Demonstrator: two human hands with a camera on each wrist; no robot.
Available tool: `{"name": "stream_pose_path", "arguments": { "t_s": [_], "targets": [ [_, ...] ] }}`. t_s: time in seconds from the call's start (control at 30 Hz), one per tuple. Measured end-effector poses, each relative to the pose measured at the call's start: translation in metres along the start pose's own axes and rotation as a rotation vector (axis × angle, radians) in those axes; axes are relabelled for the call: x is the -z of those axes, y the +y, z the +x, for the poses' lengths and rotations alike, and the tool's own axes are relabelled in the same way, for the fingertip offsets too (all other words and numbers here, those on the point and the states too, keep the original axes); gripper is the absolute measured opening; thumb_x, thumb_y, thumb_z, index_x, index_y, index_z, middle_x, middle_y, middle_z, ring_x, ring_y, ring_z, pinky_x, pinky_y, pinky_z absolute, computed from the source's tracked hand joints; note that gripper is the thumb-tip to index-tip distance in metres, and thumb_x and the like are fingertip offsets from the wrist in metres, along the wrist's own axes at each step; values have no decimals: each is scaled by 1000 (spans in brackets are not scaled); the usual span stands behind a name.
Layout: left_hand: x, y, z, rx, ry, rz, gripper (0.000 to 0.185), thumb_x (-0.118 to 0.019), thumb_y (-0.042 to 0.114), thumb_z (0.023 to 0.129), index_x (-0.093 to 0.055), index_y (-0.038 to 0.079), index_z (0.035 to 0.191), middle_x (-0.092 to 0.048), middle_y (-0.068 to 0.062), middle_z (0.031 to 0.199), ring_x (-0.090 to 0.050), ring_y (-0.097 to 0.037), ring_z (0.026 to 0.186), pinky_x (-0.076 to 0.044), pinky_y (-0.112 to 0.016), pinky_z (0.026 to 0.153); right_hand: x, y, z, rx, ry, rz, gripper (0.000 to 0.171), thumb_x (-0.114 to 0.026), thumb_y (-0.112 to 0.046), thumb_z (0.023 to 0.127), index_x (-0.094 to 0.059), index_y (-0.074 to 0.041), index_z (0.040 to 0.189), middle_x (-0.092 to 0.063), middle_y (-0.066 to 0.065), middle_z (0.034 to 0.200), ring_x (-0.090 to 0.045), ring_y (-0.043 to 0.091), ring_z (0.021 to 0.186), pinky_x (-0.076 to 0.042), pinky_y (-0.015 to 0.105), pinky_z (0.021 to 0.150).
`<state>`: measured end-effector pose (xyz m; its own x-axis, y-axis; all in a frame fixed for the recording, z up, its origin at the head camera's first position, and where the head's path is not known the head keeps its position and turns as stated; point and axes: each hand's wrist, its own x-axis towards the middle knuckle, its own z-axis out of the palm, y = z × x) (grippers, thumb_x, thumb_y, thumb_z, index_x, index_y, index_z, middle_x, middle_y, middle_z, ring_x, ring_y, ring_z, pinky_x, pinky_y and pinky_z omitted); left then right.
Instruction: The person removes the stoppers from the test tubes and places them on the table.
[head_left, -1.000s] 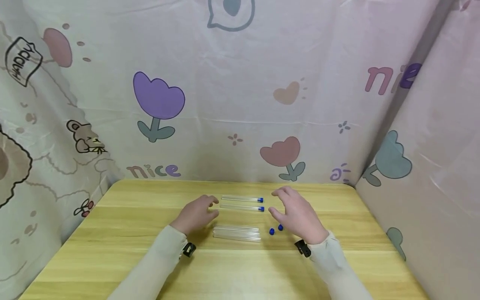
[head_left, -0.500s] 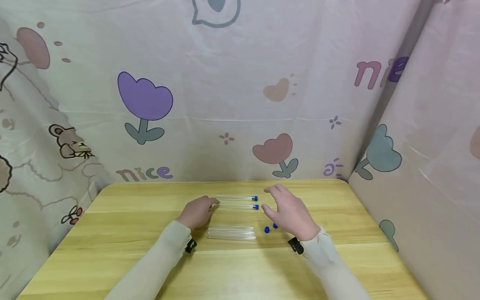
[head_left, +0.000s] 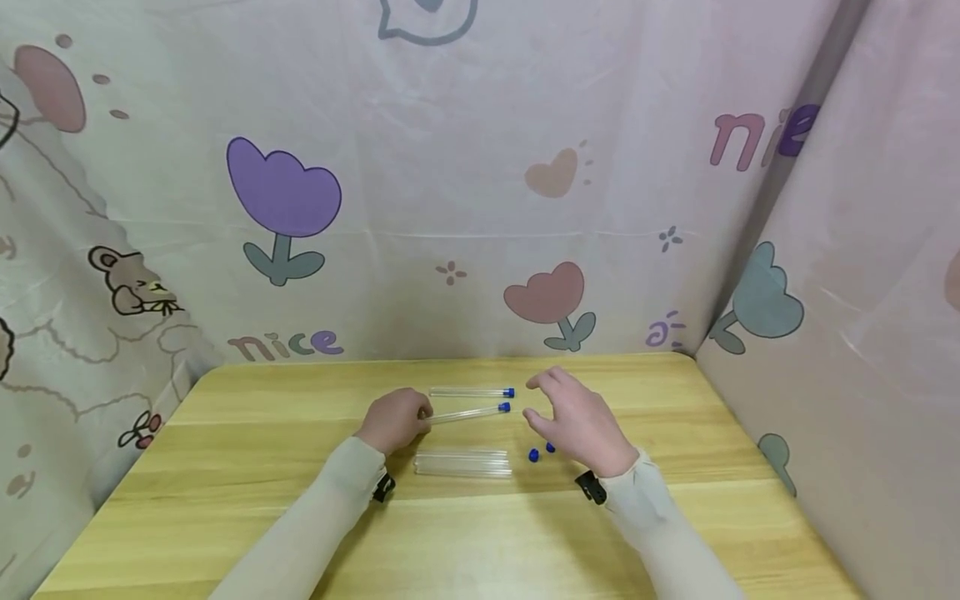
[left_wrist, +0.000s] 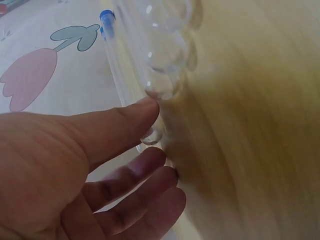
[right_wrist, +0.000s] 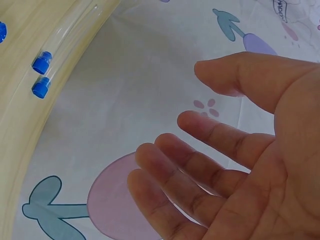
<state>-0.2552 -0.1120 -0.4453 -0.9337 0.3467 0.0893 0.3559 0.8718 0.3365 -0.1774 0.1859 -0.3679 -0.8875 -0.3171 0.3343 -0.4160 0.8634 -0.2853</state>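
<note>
My left hand (head_left: 393, 421) pinches the rounded left end of a clear test tube (head_left: 467, 413) with a blue cap. That tube lies at a slant, its capped end farther back. In the left wrist view the tube's round end (left_wrist: 151, 136) shows between thumb and fingertips. Behind it lies a second blue-capped test tube (head_left: 468, 392). Several uncapped test tubes (head_left: 462, 463) rest side by side, nearer the body. My right hand (head_left: 585, 421) hovers to the right with fingers spread and nothing in its grasp. Below it sit two loose blue caps (head_left: 533, 455), one partly hidden.
All of this is on a wooden table (head_left: 465, 542). A printed curtain (head_left: 420, 208) rises right behind the back edge and along both sides. Black wrist cameras (head_left: 591, 487) hang under the cuffs.
My left hand has moved right onto the nearer capped tube and taken hold of its end. The tube has swung from level to a slant. The right hand stays about still; the head view shifted.
</note>
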Motion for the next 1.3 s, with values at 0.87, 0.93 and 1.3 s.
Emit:
{"name": "stream_pose_path", "arguments": {
  "t_s": [0.87,0.93,1.3],
  "targets": [
    [66,21,-58,-200,428,3,17,-76,25,96,-79,14,109,-74,1,104,-59,-8,69,-49,-27,58,-2,-6,3,-39,54,117,70,-76,-29,95,-44,-7,153,-67,9,125,-69,26,110,-59,43,81],
    [72,22,-64,-209,447,7,16,-77,24,96,-79,15,108,-74,2,103,-58,-7,67,-48,-26,57,-2,-8,3,-27,72,113,66,-75,-29,95,-47,-7,151,-69,5,120,-70,23,106,-59,41,77],
    [82,24,-73,-276,401,25,17,-78,27,95,-79,20,109,-72,9,102,-50,-4,65,-44,-21,57,2,-15,-1,79,144,135,36,-74,-22,97,-65,-10,130,-71,-1,114,-69,15,97,-61,35,79]
  ]
}}
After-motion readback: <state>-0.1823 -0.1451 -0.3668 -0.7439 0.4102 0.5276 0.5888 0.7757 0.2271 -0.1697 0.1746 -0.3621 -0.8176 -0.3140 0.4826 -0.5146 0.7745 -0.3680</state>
